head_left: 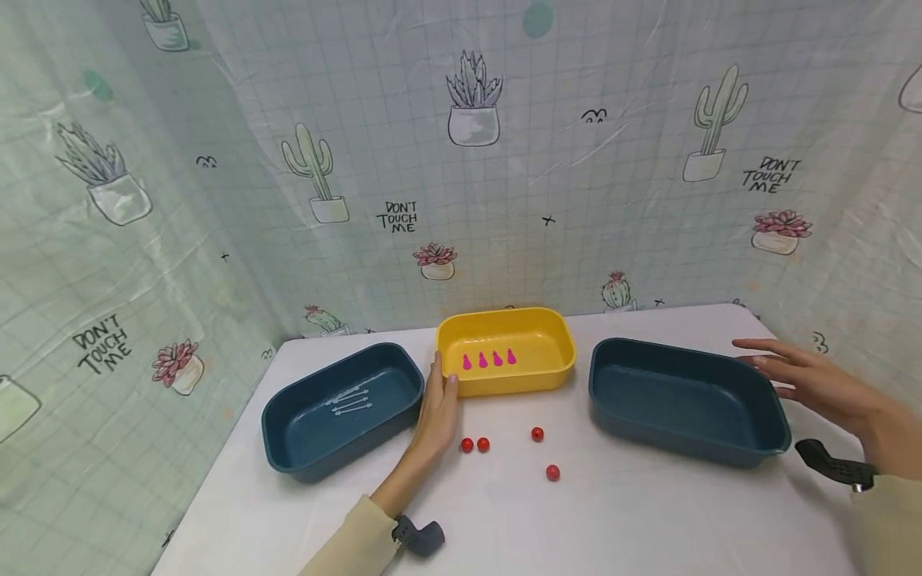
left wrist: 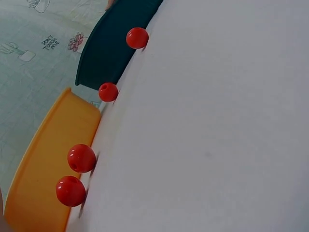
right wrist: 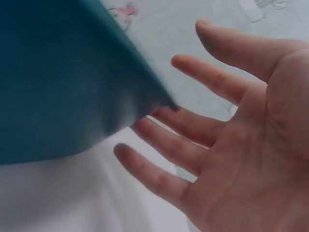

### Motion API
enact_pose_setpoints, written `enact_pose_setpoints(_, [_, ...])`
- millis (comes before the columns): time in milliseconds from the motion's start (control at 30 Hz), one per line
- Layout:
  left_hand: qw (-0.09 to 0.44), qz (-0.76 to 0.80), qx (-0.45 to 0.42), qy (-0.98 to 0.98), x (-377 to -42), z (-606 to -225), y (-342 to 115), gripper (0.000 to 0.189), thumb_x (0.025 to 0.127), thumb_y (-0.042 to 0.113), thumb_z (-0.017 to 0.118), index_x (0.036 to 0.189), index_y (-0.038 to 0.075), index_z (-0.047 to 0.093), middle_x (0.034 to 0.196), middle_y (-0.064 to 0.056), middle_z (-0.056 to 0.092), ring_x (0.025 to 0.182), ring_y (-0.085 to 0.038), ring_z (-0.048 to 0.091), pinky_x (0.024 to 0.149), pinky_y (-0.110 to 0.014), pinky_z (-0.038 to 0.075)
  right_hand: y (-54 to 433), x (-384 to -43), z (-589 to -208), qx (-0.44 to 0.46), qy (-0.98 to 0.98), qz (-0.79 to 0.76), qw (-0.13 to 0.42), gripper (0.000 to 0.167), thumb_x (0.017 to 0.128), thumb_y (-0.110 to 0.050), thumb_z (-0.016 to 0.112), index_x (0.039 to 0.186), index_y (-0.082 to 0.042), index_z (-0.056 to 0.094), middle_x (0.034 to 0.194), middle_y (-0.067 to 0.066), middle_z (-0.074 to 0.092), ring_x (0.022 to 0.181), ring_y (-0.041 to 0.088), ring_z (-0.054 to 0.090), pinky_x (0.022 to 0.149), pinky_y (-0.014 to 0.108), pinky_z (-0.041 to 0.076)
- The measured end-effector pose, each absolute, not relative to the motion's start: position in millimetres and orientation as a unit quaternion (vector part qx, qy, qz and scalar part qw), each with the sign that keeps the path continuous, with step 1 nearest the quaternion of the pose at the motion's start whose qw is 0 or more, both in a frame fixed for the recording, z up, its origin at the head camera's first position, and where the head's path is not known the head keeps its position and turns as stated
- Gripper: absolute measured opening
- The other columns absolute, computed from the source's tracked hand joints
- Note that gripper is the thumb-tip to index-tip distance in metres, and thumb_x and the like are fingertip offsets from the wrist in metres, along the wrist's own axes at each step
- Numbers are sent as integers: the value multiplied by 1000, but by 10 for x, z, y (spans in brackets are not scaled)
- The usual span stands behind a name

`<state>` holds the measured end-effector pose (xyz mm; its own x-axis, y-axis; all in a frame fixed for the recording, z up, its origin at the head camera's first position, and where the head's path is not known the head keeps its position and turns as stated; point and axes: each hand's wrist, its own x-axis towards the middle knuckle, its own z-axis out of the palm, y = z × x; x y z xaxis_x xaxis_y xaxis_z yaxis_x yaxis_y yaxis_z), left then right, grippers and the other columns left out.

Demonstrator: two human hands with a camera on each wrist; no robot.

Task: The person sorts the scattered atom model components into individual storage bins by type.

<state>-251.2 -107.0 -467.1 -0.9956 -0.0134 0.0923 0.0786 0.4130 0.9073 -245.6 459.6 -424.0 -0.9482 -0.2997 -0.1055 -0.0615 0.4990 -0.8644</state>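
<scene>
A yellow tray (head_left: 504,385) stands at the back of the table with several small pink pieces (head_left: 497,358) in a row inside it. My left hand (head_left: 438,408) lies along its front left corner, fingers extended up the left side and thumb by the front wall. At the far right, my right hand (head_left: 821,380) is spread at the end of the right dark blue tray (head_left: 684,444). In the right wrist view its fingers (right wrist: 169,145) are straight, some fingertips partly behind the tray's corner. Several red beads (left wrist: 82,158) lie on the table in front of the yellow tray.
Another dark blue tray (head_left: 288,448) stands at the left, close to the left hand, with several thin pale sticks (head_left: 351,404) inside. A patterned curtain (head_left: 504,200) hangs behind the white table (head_left: 576,528) and along both sides.
</scene>
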Motion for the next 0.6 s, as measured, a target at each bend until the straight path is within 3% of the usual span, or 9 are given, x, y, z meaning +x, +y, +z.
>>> enact_pose_setpoints(167, [26,-543,-21,-839,-2363,-4660,-1125,62,113,37,34,168,26,9,176,-2,9,163,-31,6,130,-59,8,4496,-2451,-4316,-106,836,-517,149,52,114,-27,34,165,-18,24,146,-25,35,118,-16,52,90,25,49])
enact_pose_setpoints(233, [20,-549,-25,-835,-2303,-4661,-1155,61,113,36,35,168,26,10,176,-3,10,163,-31,6,130,-59,8,4457,-2451,-4352,-110,828,-529,150,52,114,-26,34,165,-18,25,152,-21,31,120,-17,50,87,18,48])
enact_pose_setpoints(333, [8,-556,-25,-831,-2220,-4660,-1189,62,112,37,37,168,26,12,176,-3,11,162,-33,13,129,-58,14,4411,-2460,-4402,-105,818,-544,152,51,114,-27,34,164,-20,27,151,-23,34,119,-18,49,88,20,51])
enact_pose_setpoints(467, [-4,-554,-26,-832,-2129,-4654,-1206,63,111,43,38,167,25,14,175,-6,13,159,-39,23,126,-59,23,4388,-2479,-4463,-98,817,-550,145,51,114,-27,36,164,-19,29,136,-38,42,115,-18,52,86,23,55])
enact_pose_setpoints(600, [6,-551,-30,-834,-2062,-4649,-1211,60,111,42,39,165,27,19,174,-7,15,158,-40,26,125,-59,26,4352,-2503,-4512,-95,821,-550,120,51,114,-28,37,163,-17,31,132,-41,45,114,-19,51,85,21,55])
